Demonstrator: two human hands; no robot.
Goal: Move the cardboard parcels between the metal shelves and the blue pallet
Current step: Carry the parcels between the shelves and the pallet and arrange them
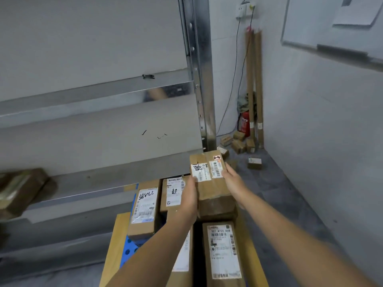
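**Over the blue pallet [130, 245], a parcel [213, 191] in both hands**

Its long sides are clasped by the left hand [189, 195] and right hand [233, 181] (length pointing away from the person); the metal shelves [124, 166] lie ahead and leftward, nearer the left hand.

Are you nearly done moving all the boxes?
Probably not, if they go to the shelves. Done: one shelf parcel lies on the metal shelves. In hand: left hand and right hand hold a labelled parcel. Left: at least three pallet parcels on the blue pallet.
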